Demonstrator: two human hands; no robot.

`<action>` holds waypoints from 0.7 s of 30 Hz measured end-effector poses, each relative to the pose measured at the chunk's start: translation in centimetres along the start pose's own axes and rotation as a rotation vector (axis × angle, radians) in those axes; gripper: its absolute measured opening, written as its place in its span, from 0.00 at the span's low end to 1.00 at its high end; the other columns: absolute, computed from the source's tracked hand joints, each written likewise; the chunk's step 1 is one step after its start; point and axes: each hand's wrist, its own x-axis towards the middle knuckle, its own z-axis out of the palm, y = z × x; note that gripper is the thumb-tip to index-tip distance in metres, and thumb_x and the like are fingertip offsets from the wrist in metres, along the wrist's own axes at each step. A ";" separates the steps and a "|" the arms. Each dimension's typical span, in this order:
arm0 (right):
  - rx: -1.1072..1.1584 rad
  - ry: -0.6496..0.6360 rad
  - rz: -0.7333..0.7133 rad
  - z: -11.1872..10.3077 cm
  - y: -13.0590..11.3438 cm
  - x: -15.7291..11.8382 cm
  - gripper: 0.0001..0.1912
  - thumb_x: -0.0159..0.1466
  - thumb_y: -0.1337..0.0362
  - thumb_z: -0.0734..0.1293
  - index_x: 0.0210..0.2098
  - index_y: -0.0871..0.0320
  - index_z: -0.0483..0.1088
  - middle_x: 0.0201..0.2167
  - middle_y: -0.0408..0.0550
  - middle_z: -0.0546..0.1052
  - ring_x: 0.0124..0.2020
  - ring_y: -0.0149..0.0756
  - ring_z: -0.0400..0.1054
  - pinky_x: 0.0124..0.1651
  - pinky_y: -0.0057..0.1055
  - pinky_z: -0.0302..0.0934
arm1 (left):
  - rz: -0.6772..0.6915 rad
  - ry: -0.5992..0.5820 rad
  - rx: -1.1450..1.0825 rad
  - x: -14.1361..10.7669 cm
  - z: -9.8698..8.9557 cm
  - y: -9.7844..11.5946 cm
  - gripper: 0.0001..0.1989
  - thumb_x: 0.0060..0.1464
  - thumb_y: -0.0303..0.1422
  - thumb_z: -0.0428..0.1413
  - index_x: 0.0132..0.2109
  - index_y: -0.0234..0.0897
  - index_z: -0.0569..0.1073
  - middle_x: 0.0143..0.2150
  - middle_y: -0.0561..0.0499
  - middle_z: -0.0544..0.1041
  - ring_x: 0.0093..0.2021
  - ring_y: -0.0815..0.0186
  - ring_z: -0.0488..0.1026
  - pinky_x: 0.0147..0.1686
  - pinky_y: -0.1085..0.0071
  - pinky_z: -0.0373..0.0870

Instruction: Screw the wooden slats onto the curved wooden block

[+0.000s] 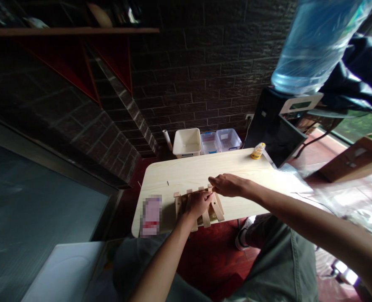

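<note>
A small slatted wooden piece (206,219) lies at the front edge of the pale table (179,170). My left hand (199,203) rests over its middle slats, fingers closed near the upper right end; what they pinch is too small to name. Just to the right, my right hand (226,184) is closed at the top of the rightmost slats, its fingertips close to the left ones. Anything inside the right fingers is hidden. A dark hole shows in the right slat and another in the left slat.
A blurred pink item (152,216) lies at the table's left. A small dark stick (167,183) is behind it. A yellow-capped clear container (258,151) stands at the back right corner. Beyond are a white bin (187,142), clear boxes (229,139) and a water dispenser (263,121).
</note>
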 end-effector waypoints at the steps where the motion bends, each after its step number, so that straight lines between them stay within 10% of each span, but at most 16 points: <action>1: 0.005 -0.013 0.007 0.0 0.2 0.1 0.14 0.69 0.63 0.56 0.50 0.65 0.63 0.35 0.57 0.78 0.34 0.42 0.74 0.28 0.30 0.56 | -0.001 -0.004 -0.004 0.0 0.1 0.0 0.16 0.64 0.39 0.48 0.34 0.40 0.77 0.32 0.50 0.78 0.33 0.66 0.73 0.34 0.72 0.58; 21: 0.023 -0.020 0.033 -0.9 -0.6 0.0 0.17 0.66 0.63 0.58 0.53 0.61 0.64 0.40 0.58 0.78 0.37 0.46 0.75 0.33 0.33 0.62 | 0.020 0.046 -0.013 -0.4 -0.9 0.8 0.14 0.63 0.35 0.49 0.34 0.36 0.77 0.29 0.50 0.77 0.29 0.69 0.71 0.31 0.72 0.56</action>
